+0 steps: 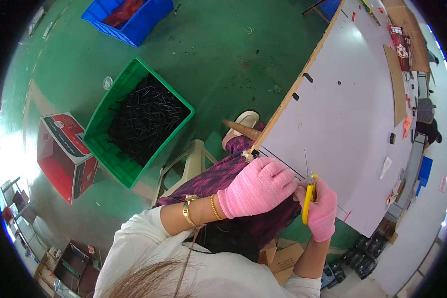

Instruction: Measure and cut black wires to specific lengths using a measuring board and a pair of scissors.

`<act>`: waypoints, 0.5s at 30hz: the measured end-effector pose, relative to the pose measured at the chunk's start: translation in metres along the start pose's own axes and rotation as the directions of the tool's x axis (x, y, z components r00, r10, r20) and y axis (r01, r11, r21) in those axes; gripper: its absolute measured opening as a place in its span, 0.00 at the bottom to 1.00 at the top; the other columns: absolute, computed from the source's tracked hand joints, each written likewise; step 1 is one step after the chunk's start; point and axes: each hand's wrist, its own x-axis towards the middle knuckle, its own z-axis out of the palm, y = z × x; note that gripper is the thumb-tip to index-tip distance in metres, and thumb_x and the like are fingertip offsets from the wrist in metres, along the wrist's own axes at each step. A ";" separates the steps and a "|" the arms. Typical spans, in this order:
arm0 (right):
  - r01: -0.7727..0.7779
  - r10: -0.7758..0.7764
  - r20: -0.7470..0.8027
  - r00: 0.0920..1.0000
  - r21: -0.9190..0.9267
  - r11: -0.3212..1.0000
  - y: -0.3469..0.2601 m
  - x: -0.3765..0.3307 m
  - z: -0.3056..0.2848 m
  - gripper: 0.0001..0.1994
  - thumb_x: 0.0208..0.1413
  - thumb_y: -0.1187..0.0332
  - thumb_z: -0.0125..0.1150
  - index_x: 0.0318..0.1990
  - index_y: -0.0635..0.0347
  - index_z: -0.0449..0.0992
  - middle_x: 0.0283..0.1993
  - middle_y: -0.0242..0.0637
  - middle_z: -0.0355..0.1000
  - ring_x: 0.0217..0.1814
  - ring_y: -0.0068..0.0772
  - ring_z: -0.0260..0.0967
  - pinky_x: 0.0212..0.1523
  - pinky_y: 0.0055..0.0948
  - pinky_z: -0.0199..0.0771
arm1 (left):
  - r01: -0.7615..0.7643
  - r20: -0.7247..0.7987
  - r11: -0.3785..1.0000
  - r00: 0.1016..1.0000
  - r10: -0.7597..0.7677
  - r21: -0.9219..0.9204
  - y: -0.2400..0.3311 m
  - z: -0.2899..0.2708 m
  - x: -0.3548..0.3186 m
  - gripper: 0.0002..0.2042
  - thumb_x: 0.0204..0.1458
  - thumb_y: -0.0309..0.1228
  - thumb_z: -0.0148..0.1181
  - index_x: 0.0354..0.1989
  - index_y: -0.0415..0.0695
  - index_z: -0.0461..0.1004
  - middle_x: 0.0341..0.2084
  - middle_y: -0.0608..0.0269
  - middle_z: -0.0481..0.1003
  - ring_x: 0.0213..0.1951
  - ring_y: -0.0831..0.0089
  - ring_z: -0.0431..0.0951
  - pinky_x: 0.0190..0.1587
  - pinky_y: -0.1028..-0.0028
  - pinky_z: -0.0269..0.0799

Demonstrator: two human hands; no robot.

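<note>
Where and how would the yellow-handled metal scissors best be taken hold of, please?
Probably by the yellow handles, coming from the person's right and near side, where the pink-gloved right grip holds them: the slim, pointed metal end juts away from the body, so the handles are the safer part.

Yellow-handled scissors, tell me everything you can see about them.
The yellow-handled scissors have plastic-looking grips and a slim, silvery, metal-looking blade end. Held in the pink-gloved right hand, they point forward, up the picture, their tip showing against the pale tabletop. Whether the blades are parted is too small to tell.
</note>
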 end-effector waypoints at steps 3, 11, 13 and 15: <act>0.004 -0.005 -0.007 1.000 -0.024 1.000 -0.002 0.000 0.001 0.11 0.55 0.70 0.68 0.39 0.70 0.76 0.24 0.33 0.73 0.28 0.14 0.67 0.30 0.20 0.70 | 0.006 0.008 1.000 1.000 -0.006 0.006 0.000 0.000 0.000 0.15 0.41 0.34 0.60 0.41 0.55 0.79 0.40 0.76 0.72 0.45 0.74 0.70 0.47 0.68 0.67; 0.008 -0.009 -0.013 1.000 -0.057 0.998 0.000 0.001 0.000 0.12 0.55 0.69 0.68 0.39 0.71 0.75 0.22 0.32 0.71 0.26 0.14 0.63 0.28 0.20 0.69 | 0.002 -0.017 0.999 1.000 -0.002 0.032 0.001 0.002 0.000 0.15 0.39 0.34 0.62 0.39 0.57 0.81 0.41 0.78 0.72 0.46 0.75 0.70 0.48 0.68 0.66; 0.022 -0.023 -0.021 1.000 -0.029 0.999 0.005 0.002 0.001 0.12 0.55 0.70 0.68 0.40 0.72 0.75 0.22 0.33 0.71 0.26 0.14 0.64 0.28 0.20 0.69 | 0.014 -0.030 0.999 0.999 -0.013 0.051 0.002 0.003 -0.001 0.16 0.40 0.34 0.62 0.41 0.58 0.80 0.42 0.78 0.72 0.46 0.75 0.70 0.49 0.68 0.66; 0.019 -0.019 -0.018 1.000 -0.012 1.000 -0.002 0.002 0.002 0.12 0.55 0.70 0.68 0.40 0.71 0.75 0.22 0.33 0.70 0.26 0.14 0.64 0.28 0.20 0.69 | 0.014 -0.015 0.998 1.000 -0.013 0.062 0.001 0.002 -0.002 0.16 0.40 0.34 0.62 0.42 0.59 0.80 0.42 0.78 0.72 0.47 0.75 0.70 0.49 0.68 0.65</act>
